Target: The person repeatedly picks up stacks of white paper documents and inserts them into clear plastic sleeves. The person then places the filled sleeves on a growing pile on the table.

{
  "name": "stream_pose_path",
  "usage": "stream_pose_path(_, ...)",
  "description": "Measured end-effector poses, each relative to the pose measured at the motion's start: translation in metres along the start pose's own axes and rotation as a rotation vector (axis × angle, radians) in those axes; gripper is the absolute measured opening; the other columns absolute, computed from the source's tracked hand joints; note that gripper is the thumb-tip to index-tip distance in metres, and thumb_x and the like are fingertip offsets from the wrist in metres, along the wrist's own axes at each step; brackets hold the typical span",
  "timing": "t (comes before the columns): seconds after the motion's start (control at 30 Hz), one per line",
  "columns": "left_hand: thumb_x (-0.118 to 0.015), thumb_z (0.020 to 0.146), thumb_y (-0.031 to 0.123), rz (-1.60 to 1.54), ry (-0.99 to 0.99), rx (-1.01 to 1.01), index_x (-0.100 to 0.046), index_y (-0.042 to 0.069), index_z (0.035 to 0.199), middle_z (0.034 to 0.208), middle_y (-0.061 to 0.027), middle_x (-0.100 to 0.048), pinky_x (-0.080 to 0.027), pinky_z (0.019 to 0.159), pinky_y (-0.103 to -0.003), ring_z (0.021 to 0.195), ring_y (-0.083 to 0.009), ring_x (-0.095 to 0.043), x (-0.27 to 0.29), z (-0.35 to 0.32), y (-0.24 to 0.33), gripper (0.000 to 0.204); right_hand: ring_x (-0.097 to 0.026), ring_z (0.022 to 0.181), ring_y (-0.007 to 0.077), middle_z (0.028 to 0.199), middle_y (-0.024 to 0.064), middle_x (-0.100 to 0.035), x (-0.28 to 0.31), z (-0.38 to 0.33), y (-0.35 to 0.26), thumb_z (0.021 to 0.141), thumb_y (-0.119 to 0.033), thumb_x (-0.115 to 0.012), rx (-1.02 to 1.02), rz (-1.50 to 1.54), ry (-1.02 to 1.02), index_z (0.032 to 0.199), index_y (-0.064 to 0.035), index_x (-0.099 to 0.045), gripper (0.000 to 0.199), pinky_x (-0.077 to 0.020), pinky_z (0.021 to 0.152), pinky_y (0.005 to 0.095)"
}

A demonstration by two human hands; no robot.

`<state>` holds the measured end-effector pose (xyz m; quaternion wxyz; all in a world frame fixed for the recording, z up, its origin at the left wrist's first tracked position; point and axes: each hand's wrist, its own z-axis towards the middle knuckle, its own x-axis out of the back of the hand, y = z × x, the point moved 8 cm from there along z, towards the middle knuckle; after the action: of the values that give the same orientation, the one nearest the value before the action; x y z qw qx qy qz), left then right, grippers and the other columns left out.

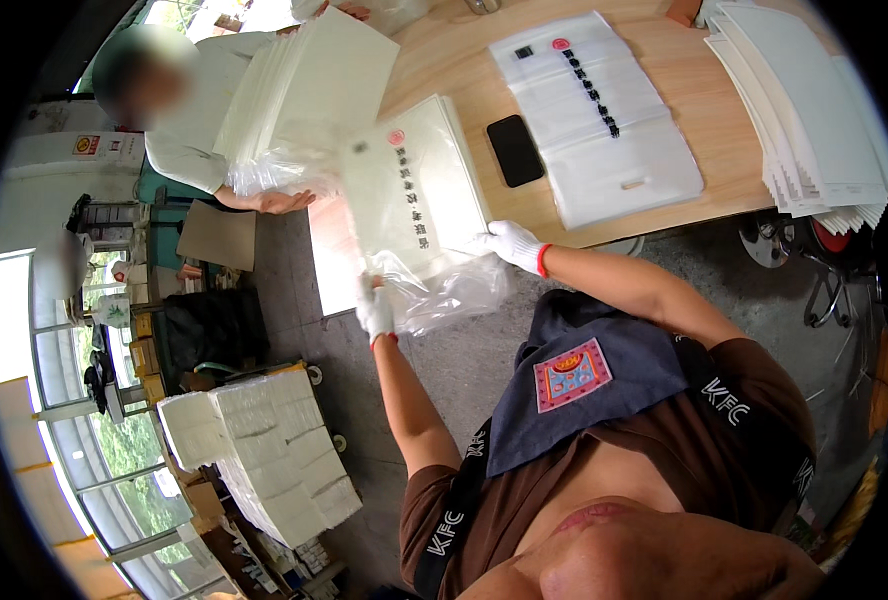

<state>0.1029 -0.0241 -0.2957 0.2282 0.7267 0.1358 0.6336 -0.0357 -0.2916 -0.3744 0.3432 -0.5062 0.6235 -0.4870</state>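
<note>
A clear plastic bag (pixel 426 215) with dark printing and a red round mark holds a thick stack of pale paper sheets (pixel 456 130) at the table's near edge. Its loose open end (pixel 444 293) hangs crumpled towards me. My left hand (pixel 375 308), in a white glove with a red cuff, is closed on the bag's near left corner. On the near right corner, my right hand (pixel 512 246), gloved alike, has its fingers closed on the plastic. To the left a co-worker's hand (pixel 282 201) is beneath another plastic-wrapped stack of sheets (pixel 309 85).
Flat printed plastic bags (pixel 599 120) lie right of a black phone (pixel 515 151) on the wooden table (pixel 444 50). Tall paper stacks (pixel 799 110) stand far right. Wrapped white bundles (pixel 279 445) sit on a wheeled cart at lower left. Stools (pixel 824 260) stand beyond the table's right end.
</note>
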Motion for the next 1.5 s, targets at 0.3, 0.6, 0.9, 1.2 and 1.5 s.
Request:
stream_pose_path(0.3, -0.046, 0.091, 0.038, 0.105, -0.219, 0.153, -0.026, 0.011, 0.146, 0.129, -0.0200, -0.052, -0.042, 0.092, -0.039, 0.115, -0.0392, -0.051, -0.045, 0.023, -0.044, 0.064, -0.063, 0.063, 0.0140, 0.086, 0.0089, -0.066, -0.033, -0.080, -0.003, 0.086, -0.013, -0.062, -0.296, 0.615, -0.399, 0.105, -0.0011, -0.054, 0.024, -0.0526, 0.052, 0.0292)
stream_pose_path(0.6, -0.064, 0.081, 0.012, -0.131, -0.145, -0.935, -0.059, 0.008, 0.115, 0.116, -0.0105, -0.061, -0.042, 0.096, -0.037, 0.111, -0.0273, -0.054, -0.142, -0.093, 0.273, 0.034, -0.063, 0.069, 0.0146, 0.085, 0.0102, -0.066, 0.095, -0.162, 0.048, 0.087, -0.019, -0.057, -0.188, 0.321, -0.072, 0.112, 0.0030, -0.055, 0.033, -0.0514, 0.061, 0.0265)
stream_pose_path(0.9, -0.058, 0.082, 0.023, -0.024, -0.474, -0.979, -0.069, 0.009, 0.087, 0.091, -0.0138, -0.066, -0.046, 0.081, -0.040, 0.088, -0.0320, -0.060, -0.290, -0.144, 0.371, 0.018, -0.063, 0.075, 0.0137, 0.090, 0.0080, -0.066, 0.158, -0.206, 0.063, 0.092, -0.022, -0.053, -0.108, 0.419, 0.172, 0.110, -0.0034, -0.058, 0.026, -0.0524, 0.064, 0.0266)
stream_pose_path(1.2, -0.051, 0.090, 0.022, -0.062, -0.672, -0.833, -0.065, 0.009, 0.098, 0.088, -0.0118, -0.066, -0.046, 0.074, -0.033, 0.078, -0.0226, -0.061, -0.293, -0.110, 0.374, 0.021, -0.064, 0.070, 0.0243, 0.087, 0.0149, -0.067, 0.271, -0.114, 0.040, 0.091, -0.045, -0.047, -0.102, -0.078, 0.690, 0.104, -0.0092, -0.063, 0.041, -0.0514, 0.066, 0.0357)
stream_pose_path(1.5, -0.053, 0.092, 0.007, -1.185, -0.881, -0.474, -0.051, 0.012, 0.103, 0.094, -0.0091, -0.065, -0.054, 0.073, -0.032, 0.055, -0.0075, -0.049, -0.197, -0.077, 0.443, 0.012, -0.065, 0.073, 0.0264, 0.079, 0.0133, -0.066, 0.312, -0.158, 0.049, 0.092, -0.043, -0.042, -0.281, -0.409, 0.530, 0.096, -0.0068, -0.066, 0.043, -0.0510, 0.068, 0.0380)
